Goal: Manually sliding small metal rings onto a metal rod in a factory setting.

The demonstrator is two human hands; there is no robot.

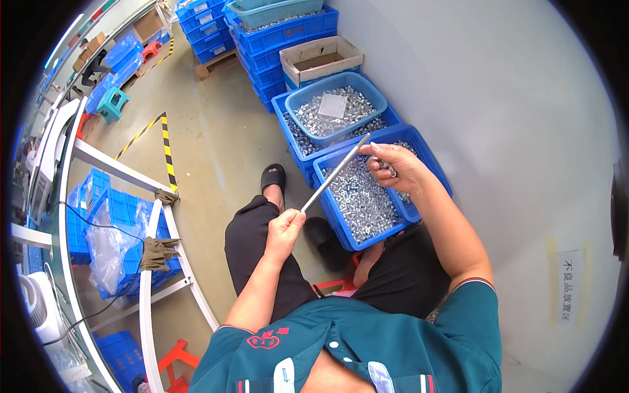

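My left hand is closed round the lower end of a thin grey metal rod, which slants up and to the right. Near the rod's upper end is my right hand, its index finger and thumb at the rod. A few small shiny metal parts lie in its curled fingers. Below it stands a blue crate filled with many small silvery metal parts; their exact kind is too small to tell.
Beyond the crate, a light-blue basket of metal parts holds a clear flat piece. A cardboard box and stacked blue crates stand farther back. A white wall rises at right; a white-framed bench is at left.
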